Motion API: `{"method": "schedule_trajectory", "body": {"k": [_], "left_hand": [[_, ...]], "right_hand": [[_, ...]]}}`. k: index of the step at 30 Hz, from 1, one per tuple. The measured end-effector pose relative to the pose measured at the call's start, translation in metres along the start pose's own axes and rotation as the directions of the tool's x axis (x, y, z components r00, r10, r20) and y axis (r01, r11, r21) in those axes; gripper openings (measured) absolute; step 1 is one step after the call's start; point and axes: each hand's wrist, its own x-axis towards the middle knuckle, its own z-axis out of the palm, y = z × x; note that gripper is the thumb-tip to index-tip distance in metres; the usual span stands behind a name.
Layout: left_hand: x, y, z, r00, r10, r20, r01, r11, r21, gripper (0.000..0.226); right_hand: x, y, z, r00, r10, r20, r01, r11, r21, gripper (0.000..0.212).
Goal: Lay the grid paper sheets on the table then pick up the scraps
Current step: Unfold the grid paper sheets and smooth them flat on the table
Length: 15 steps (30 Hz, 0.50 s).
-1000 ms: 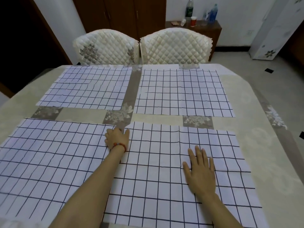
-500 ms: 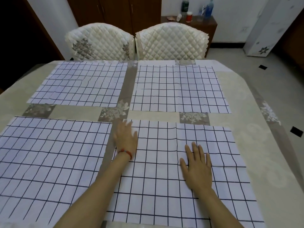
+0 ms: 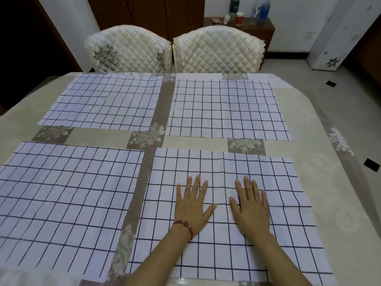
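Several white grid paper sheets lie flat on the table (image 3: 321, 145). One is near right (image 3: 226, 166), one near left (image 3: 66, 193), one far left (image 3: 107, 104) and one far right (image 3: 224, 110). My left hand (image 3: 191, 205), with a red bead bracelet at the wrist, presses flat on the near right sheet with fingers spread. Beside it my right hand (image 3: 250, 207) also lies flat on that sheet, fingers straight. Neither hand holds anything. I see no loose scraps.
Two quilted cream chairs (image 3: 127, 50) (image 3: 218, 48) stand at the table's far edge. Behind them a wooden sideboard (image 3: 266, 29) carries bottles and a red cup. A beige patterned cloth covers the table. Tiled floor lies to the right.
My left hand moved from the sheet's upper left corner to its middle, beside my right hand. The near right sheet slid right, opening a gap from the near left sheet.
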Motion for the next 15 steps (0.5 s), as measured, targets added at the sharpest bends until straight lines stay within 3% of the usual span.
{"method": "schedule_trajectory", "body": {"k": [4, 10, 12, 15], "left_hand": [[-0.004, -0.001, 0.008, 0.996, -0.004, -0.088, 0.005, 1.000, 0.019, 0.069], [-0.006, 0.000, 0.009, 0.994, -0.012, -0.106, 0.014, 1.000, 0.013, 0.070], [-0.005, 0.001, 0.009, 0.995, -0.011, -0.099, 0.011, 1.000, 0.002, 0.070], [-0.006, 0.002, 0.009, 0.998, -0.005, -0.068, 0.006, 1.000, 0.009, 0.071]], "right_hand": [[-0.007, 0.003, 0.000, 1.000, 0.015, 0.011, -0.015, 1.000, 0.006, 0.072], [-0.008, -0.007, -0.008, 0.999, 0.038, -0.002, -0.038, 0.999, 0.030, 0.071], [0.001, -0.020, -0.004, 0.991, -0.128, 0.036, 0.128, 0.992, -0.009, 0.059], [0.026, -0.028, 0.002, 0.908, -0.397, 0.134, 0.407, 0.912, -0.051, 0.054]]}}
